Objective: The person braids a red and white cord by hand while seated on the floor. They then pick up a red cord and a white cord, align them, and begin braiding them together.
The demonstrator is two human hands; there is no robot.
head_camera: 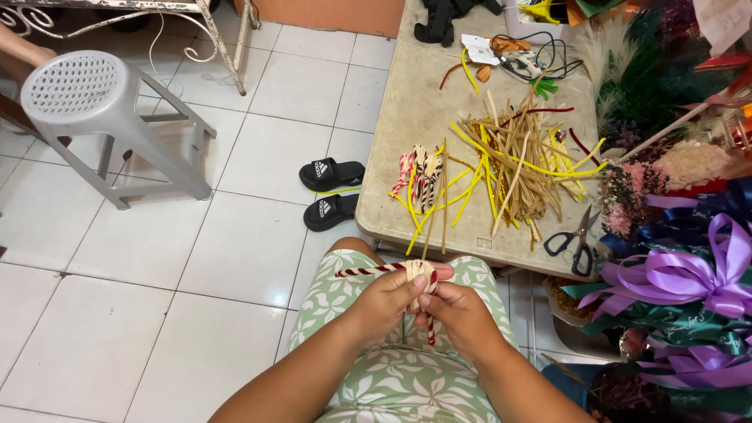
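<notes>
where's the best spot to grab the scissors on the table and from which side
Probably the black handle loops of the scissors, coming from the table's near edge. The loops lie nearest that edge, and the blades point away toward the pile of strips.

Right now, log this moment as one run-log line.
left hand: holds pale folded strip | right hand: pinches red-white striped strip | table: loose strips, scissors
</notes>
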